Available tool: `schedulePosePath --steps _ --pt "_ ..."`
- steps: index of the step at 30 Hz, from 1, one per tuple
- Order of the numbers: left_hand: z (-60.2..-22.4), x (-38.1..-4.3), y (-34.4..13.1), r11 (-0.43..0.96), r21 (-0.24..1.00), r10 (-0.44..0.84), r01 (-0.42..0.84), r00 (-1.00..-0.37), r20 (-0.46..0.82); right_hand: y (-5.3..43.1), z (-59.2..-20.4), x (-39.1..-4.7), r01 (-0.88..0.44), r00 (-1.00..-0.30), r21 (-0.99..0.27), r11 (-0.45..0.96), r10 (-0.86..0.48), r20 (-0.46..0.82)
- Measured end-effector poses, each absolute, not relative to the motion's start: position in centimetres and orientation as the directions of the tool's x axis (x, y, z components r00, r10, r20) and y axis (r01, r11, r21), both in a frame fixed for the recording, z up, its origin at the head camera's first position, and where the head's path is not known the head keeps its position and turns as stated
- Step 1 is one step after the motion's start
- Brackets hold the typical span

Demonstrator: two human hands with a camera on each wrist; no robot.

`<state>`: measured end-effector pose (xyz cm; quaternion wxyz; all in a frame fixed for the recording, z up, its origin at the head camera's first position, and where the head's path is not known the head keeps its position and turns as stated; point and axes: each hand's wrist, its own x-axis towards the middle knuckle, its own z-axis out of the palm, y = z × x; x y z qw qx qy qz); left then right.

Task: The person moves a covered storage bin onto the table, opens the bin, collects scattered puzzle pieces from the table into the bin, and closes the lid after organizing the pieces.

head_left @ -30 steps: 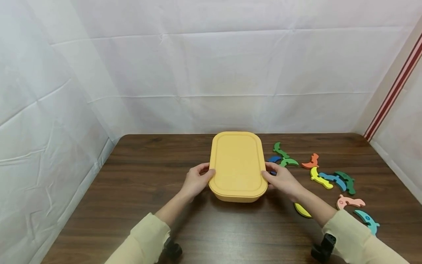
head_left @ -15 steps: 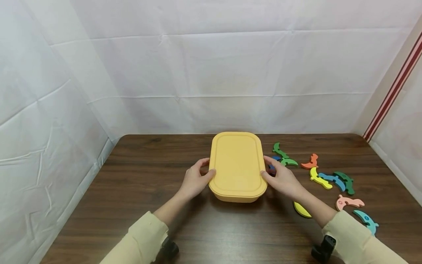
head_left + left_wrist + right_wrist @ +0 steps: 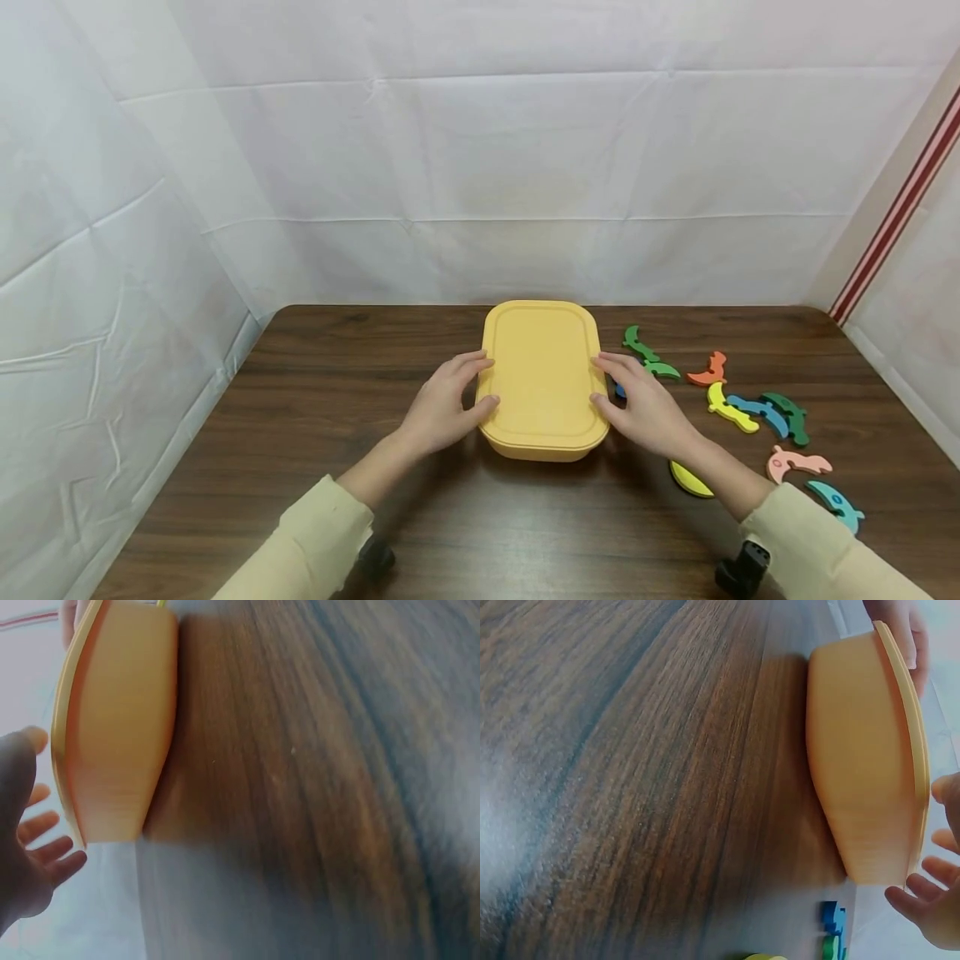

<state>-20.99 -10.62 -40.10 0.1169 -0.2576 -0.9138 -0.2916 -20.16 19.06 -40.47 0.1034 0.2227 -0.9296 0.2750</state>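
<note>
A yellow rectangular box with rounded corners and a flat lid (image 3: 542, 375) stands on the dark wooden table. My left hand (image 3: 444, 407) lies at the lid's left edge, its fingers and thumb spread over the rim. At the opposite edge, my right hand (image 3: 643, 407) has its fingertips on the lid in the same way. Both wrist views show the smooth side wall of the box (image 3: 120, 727), with the fingers up at the lid's rim and none curled under it. The lid hides the inside of the box.
Right of the box lie several flat coloured pieces, among them a green one (image 3: 662, 368), an orange one (image 3: 708, 369), a pink one (image 3: 798, 461) and a turquoise one (image 3: 836, 505). A yellow piece (image 3: 690, 479) lies beside my right forearm. White cloth (image 3: 517, 167) hangs behind the table.
Both hands have loosened from the box's sides: the fingers that were partly hidden beside it now spread onto the lid's top edges. The box stays in place.
</note>
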Motion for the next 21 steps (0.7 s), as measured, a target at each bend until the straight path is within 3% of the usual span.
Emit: schedulePosePath --steps 6,11,21 --pt "-39.6 -20.8 -10.7 0.690 0.288 0.553 0.664 -0.740 0.382 18.7 -40.1 -19.7 -0.575 -0.804 -0.324 0.751 -0.446 0.392" --pt "-39.3 -20.4 -10.6 0.648 0.166 0.660 0.743 -0.657 0.366 18.4 -39.9 -19.1 -0.614 -0.773 -0.232 0.755 -0.514 0.373" --pt "-39.8 -19.9 -10.4 0.615 0.054 0.732 0.787 -0.594 0.333 18.0 -39.9 -18.0 -0.695 -0.702 -0.143 0.705 -0.622 0.347"
